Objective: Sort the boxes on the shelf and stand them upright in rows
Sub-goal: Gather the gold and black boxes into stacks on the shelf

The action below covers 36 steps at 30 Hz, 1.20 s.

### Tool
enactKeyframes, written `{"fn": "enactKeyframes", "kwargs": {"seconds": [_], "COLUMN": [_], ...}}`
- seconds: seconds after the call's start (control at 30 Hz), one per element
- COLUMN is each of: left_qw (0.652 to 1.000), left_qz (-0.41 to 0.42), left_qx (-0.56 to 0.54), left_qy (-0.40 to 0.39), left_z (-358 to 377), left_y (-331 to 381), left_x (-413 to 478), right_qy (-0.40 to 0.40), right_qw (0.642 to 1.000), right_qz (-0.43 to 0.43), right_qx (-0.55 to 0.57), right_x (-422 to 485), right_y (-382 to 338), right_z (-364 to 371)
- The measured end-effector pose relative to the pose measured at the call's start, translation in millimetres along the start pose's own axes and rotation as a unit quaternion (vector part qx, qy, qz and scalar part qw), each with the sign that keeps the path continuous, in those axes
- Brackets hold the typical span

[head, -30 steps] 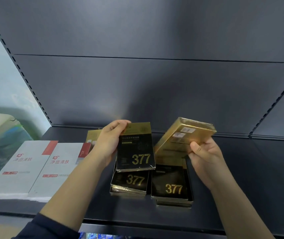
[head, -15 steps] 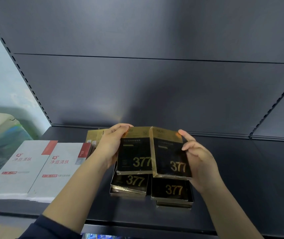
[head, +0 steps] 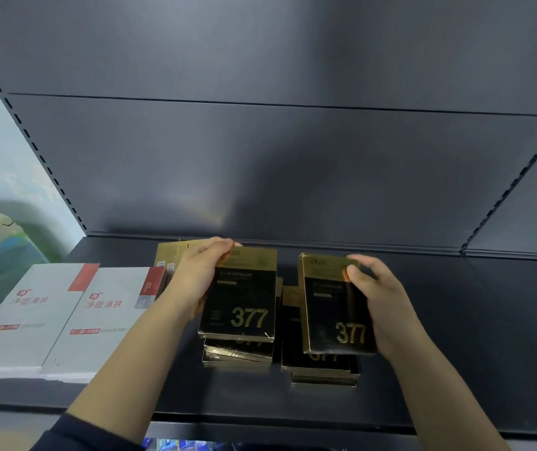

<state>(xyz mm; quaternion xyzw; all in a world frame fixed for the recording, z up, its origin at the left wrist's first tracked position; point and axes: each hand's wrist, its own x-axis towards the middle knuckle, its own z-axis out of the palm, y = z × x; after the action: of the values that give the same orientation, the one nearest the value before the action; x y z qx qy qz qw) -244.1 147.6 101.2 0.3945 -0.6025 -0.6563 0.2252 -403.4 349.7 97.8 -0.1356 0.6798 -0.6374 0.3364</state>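
Observation:
My left hand (head: 194, 281) grips a black-and-gold "377" box (head: 241, 297) by its left edge and holds it face up above a flat stack of the same boxes (head: 238, 354). In my right hand (head: 382, 307) is a second "377" box (head: 335, 307), held by its right edge over another flat stack (head: 321, 369). The two held boxes are a hand's width apart. Behind my left hand a gold box (head: 169, 258) lies partly hidden.
Two white boxes with red corners (head: 26, 317) (head: 104, 320) lie flat at the left of the dark shelf (head: 456, 336). The shelf's back panel (head: 293, 174) rises behind. Bare shelf surface extends to the right of the stacks. The front edge (head: 260, 421) runs below.
My right hand turned its gold box face up, brought it beside the left box, then shifted it right, so the two boxes now sit apart.

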Motion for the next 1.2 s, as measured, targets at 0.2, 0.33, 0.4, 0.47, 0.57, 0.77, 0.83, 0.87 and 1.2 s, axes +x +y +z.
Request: {"fn": "enactKeyframes", "kwargs": {"seconds": [0.2, 0.33, 0.4, 0.47, 0.57, 0.77, 0.83, 0.87, 1.2], "left_qw": [1.000, 0.998, 0.997, 0.997, 0.997, 0.998, 0.997, 0.997, 0.994], "left_qz": [0.011, 0.060, 0.066, 0.068, 0.064, 0.043, 0.042, 0.043, 0.001], "left_qx": [-0.006, 0.019, 0.030, 0.034, 0.037, 0.042, 0.057, 0.066, 0.101], "left_qy": [-0.002, -0.009, -0.006, -0.005, -0.002, -0.004, -0.002, -0.004, -0.044], "left_z": [5, 4, 1, -2, -3, 3, 3, 3, -3], "left_y": [-6, -8, -9, -11, -13, -20, -25, -27, -31], "left_x": [1, 1, 1, 0, -1, 4, 7, 8, 5], "right_qy": [0.018, 0.018, 0.018, 0.025, 0.042, 0.055, 0.044, 0.040, 0.012], "right_qw": [0.999, 1.000, 1.000, 1.000, 0.999, 0.997, 0.997, 0.997, 0.989], "right_qz": [0.003, -0.001, 0.003, 0.003, -0.001, -0.002, -0.012, -0.016, -0.025], "right_qx": [-0.030, -0.017, -0.011, -0.010, -0.025, -0.046, -0.063, -0.072, -0.147], "right_x": [-5, -5, -5, -4, -2, 0, -1, -1, 11], "right_y": [4, 2, 2, 3, 6, 18, 23, 24, 35], "right_z": [6, 8, 9, 8, 6, 14, 19, 21, 25]}}
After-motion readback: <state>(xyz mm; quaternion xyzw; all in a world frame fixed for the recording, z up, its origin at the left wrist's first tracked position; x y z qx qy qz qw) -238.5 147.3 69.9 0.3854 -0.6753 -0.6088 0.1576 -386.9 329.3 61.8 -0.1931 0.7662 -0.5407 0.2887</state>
